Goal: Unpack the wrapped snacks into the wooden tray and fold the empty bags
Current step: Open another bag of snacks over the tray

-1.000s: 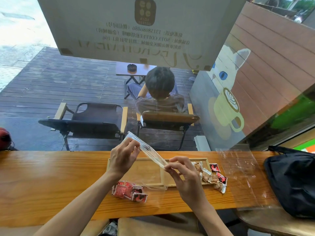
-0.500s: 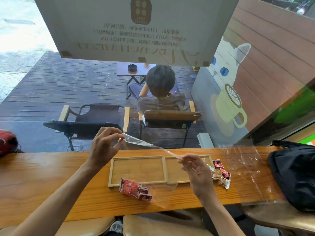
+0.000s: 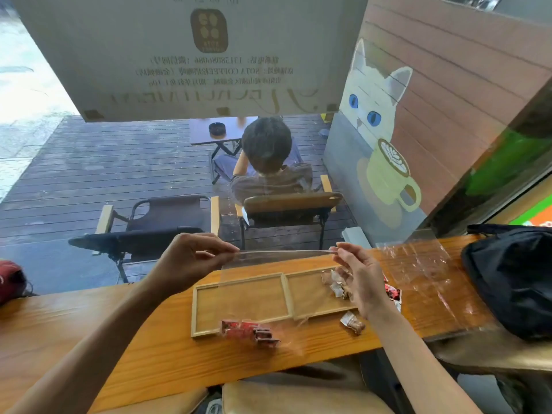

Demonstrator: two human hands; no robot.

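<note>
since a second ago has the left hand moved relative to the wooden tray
Yes. The left hand has swung out to the left, from above the wooden tray to past its left end, stretching the clear bag flat.

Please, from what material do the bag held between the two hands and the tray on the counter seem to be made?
The bag looks like thin clear plastic film, glossy: the tray and counter show through it. The left hand and right hand pinch its top edge. The tray seems to be light, matte wood, with visible grain.

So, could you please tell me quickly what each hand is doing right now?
Left hand: pinching one end of the clear plastic bag.
Right hand: pinching its other end.
</note>
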